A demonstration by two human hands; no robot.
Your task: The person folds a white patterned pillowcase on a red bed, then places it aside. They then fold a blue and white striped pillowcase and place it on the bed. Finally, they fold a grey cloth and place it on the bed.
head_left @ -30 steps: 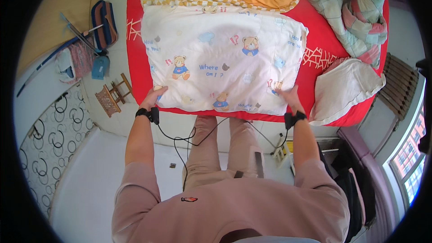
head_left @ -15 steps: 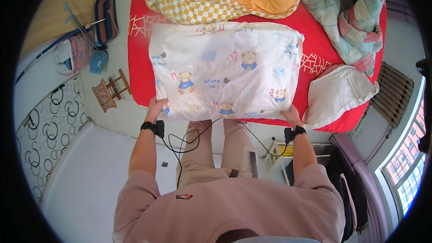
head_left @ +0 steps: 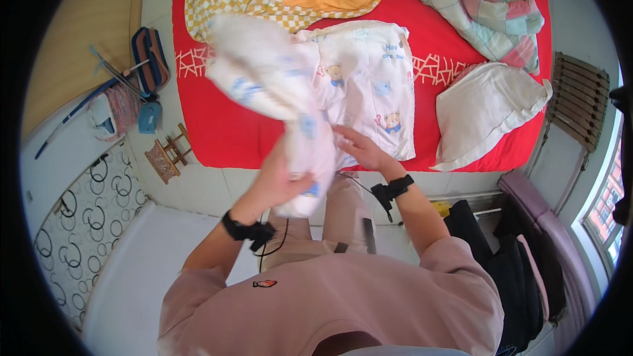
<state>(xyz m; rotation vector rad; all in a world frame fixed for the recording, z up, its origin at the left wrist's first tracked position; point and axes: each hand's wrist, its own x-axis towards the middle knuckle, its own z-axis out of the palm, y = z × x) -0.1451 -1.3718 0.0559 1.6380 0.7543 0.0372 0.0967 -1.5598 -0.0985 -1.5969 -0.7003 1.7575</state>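
Observation:
A white pillowcase (head_left: pixel 366 95) printed with bears in blue lies partly flat on the red-covered bed. Its left part is lifted and swung over toward the middle, blurred by motion. Closed on the near edge of that lifted part is my left hand (head_left: pixel 280 178), its fingertips partly hidden by the cloth. My right hand (head_left: pixel 361 148) rests at the near middle of the pillowcase, fingers stretched out and touching the fabric beside the fold. Black straps with small devices sit on both wrists.
Right of the pillowcase lies a plain white pillow (head_left: pixel 484 115). A yellow checked quilt (head_left: pixel 227 0) and a plaid quilt (head_left: pixel 442 6) are heaped along the bed's far side. A small wooden stool (head_left: pixel 168 155) and cleaning tools stand on the floor at left.
The pillowcase was spread flat with a hand at each near corner. My left hand has brought its left side up and rightward; my right hand has let go of its corner and moved left.

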